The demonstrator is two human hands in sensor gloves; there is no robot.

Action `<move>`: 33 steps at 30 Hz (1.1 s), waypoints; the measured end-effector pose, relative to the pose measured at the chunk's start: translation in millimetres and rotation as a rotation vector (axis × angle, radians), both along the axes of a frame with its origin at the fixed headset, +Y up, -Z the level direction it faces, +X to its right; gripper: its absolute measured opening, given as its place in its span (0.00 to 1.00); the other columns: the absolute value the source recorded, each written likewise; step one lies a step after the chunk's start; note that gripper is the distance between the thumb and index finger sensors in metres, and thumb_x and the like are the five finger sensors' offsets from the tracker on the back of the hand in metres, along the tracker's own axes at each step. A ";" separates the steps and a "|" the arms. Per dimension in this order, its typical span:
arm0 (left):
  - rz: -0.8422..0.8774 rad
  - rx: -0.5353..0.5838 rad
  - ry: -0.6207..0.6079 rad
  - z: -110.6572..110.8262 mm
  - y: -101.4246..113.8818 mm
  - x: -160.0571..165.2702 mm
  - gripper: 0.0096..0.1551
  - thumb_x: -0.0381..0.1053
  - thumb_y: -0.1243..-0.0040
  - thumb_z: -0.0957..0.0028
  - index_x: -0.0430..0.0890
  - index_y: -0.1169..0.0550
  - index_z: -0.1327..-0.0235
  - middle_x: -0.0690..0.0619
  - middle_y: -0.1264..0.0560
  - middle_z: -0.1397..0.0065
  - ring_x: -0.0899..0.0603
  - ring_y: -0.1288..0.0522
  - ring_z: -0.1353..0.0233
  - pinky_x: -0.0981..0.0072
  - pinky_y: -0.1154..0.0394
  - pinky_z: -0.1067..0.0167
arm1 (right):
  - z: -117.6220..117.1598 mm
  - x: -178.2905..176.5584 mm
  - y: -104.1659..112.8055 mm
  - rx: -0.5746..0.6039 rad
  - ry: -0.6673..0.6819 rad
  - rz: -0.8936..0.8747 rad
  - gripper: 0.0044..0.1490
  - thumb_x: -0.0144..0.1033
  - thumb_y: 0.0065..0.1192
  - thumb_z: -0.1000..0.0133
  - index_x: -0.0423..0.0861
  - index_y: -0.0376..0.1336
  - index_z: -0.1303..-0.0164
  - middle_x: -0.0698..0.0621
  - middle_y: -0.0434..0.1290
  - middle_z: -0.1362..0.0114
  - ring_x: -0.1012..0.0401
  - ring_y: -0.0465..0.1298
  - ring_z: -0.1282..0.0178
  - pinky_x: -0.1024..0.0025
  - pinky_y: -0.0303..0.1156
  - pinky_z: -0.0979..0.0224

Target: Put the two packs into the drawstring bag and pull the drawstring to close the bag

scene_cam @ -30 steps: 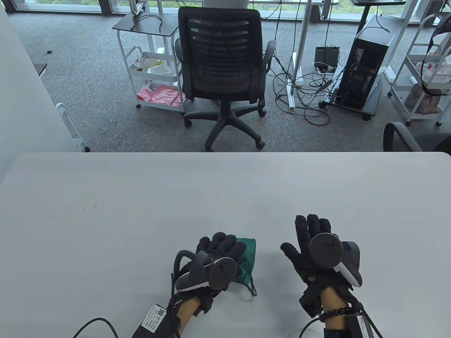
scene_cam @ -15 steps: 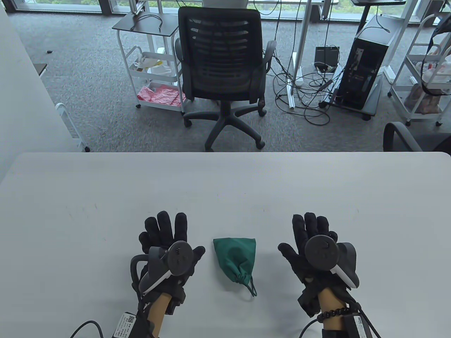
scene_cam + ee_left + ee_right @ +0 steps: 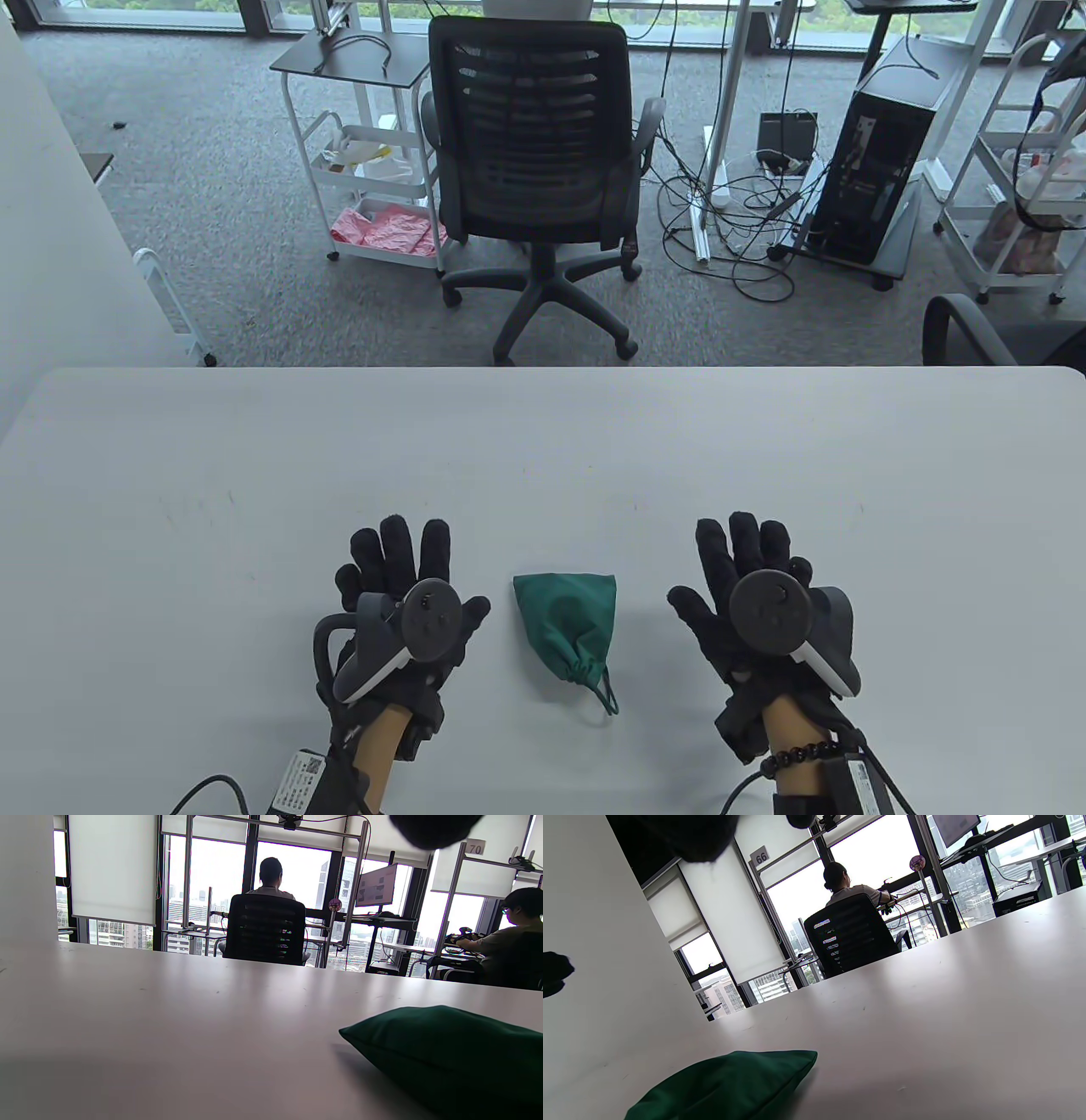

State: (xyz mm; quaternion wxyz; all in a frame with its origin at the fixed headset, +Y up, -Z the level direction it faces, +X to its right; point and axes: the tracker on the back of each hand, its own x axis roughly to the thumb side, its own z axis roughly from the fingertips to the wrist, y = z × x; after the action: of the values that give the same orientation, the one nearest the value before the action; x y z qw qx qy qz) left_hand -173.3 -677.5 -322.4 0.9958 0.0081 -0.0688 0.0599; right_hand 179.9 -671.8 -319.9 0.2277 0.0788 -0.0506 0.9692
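Observation:
A green drawstring bag lies on the white table near the front edge, its gathered neck and cord loop pointing toward me. It looks full and cinched; no packs show outside it. My left hand rests flat on the table to the bag's left, fingers straight and apart from it. To the bag's right, my right hand lies flat with spread fingers. The bag fills the lower right of the left wrist view and the lower left of the right wrist view.
Beyond the table's far edge stand a black office chair, a white cart, a computer tower and tangled cables on the carpet. People sit at desks by the windows.
A second ago my left hand covered the bag; it has let go and moved left to lie flat. The bag stays put. My right hand barely shifted.

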 end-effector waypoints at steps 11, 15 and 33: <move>0.031 0.001 -0.003 1.9 -0.4 0.0 0.53 0.70 0.53 0.44 0.48 0.59 0.19 0.30 0.64 0.17 0.16 0.62 0.21 0.19 0.54 0.30 | -0.3 0.7 -0.2 0.004 -0.002 -0.015 0.51 0.54 0.54 0.41 0.43 0.40 0.17 0.33 0.34 0.16 0.31 0.32 0.21 0.24 0.33 0.29; 0.038 -0.005 -0.017 1.5 -2.4 1.6 0.53 0.70 0.54 0.45 0.48 0.59 0.19 0.30 0.64 0.16 0.17 0.61 0.21 0.19 0.54 0.30 | 0.0 0.8 -0.5 0.002 -0.002 -0.017 0.51 0.54 0.54 0.41 0.43 0.40 0.17 0.33 0.34 0.16 0.31 0.32 0.21 0.24 0.33 0.29; 0.047 -0.009 -0.028 1.5 -3.8 3.7 0.52 0.70 0.53 0.44 0.49 0.58 0.19 0.30 0.63 0.16 0.16 0.59 0.21 0.20 0.52 0.29 | 0.7 1.9 -1.3 0.002 -0.011 -0.017 0.51 0.54 0.54 0.42 0.43 0.40 0.17 0.32 0.34 0.16 0.31 0.32 0.21 0.24 0.33 0.29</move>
State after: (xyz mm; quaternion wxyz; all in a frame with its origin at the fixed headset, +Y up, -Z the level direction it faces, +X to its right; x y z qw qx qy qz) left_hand -169.6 -681.3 -320.9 0.9931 0.0043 -0.0824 0.0839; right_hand 181.8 -673.1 -319.2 0.2354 0.0731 -0.0533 0.9677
